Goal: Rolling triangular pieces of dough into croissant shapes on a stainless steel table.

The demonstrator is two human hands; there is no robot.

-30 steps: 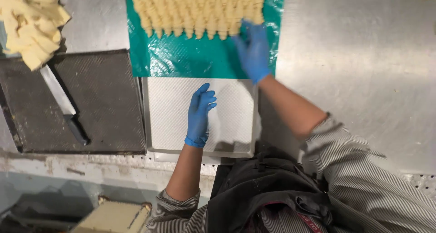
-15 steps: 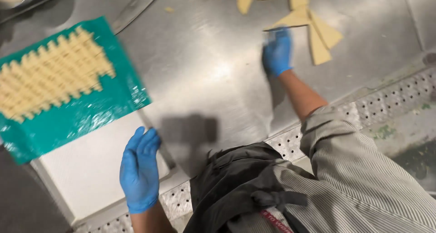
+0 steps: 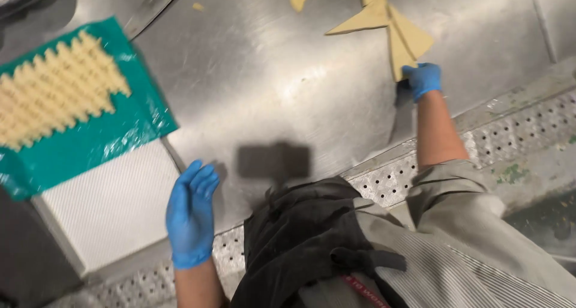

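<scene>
Head view: dough triangle gripped at right

A dough triangle (image 3: 403, 47) on the steel table (image 3: 270, 86) is pinched at its near tip by the right hand (image 3: 422, 78). The left hand (image 3: 191, 212) is held spread, empty, just beside the white tray (image 3: 114, 206) at near left.

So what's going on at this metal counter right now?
A person in blue gloves is working with pastry dough on a steel table. Their right hand is pinching the tip of a triangular dough piece lying flat on the metal. Their left hand hangs open and empty beside a white perforated tray. A green sheet on that tray carries rows of shaped pastries.
</scene>
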